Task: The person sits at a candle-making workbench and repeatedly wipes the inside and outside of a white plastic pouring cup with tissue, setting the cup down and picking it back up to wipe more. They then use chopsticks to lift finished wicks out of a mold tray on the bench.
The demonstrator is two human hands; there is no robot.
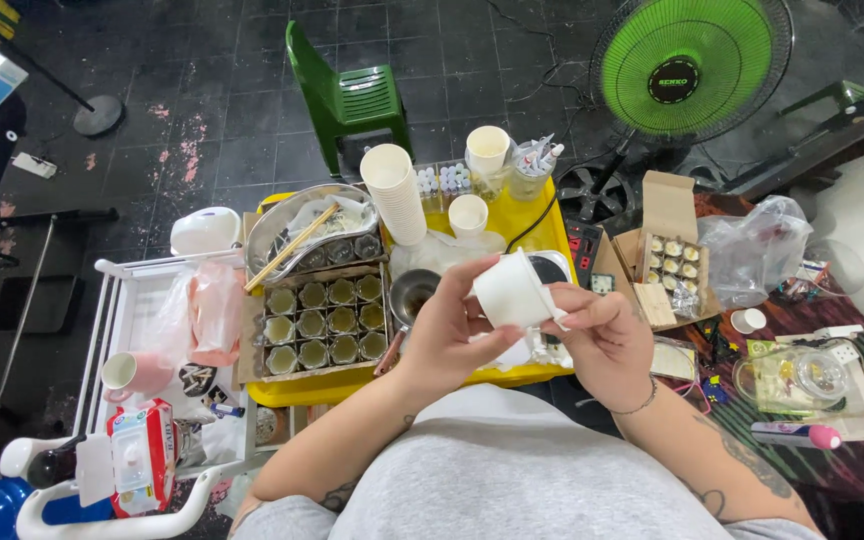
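1. Yellow table (527,222) is sitting crowded under the hands, carrying a tray of small jars (324,320), a metal bowl (414,292) and a tall stack of paper cups (395,192); I judge that a slipping cup could be landing among the open jars or knocking that stack over.
2. White paper cup (512,290) is tilting on its side above the table, between both hands, so anything inside could be spilling toward the bowl.
3. Left hand (444,325) is gripping the cup from below, thumb on its wall.
4. Right hand (607,335) is pinching a white strip at the cup's edge; pulling hard may be tearing it.
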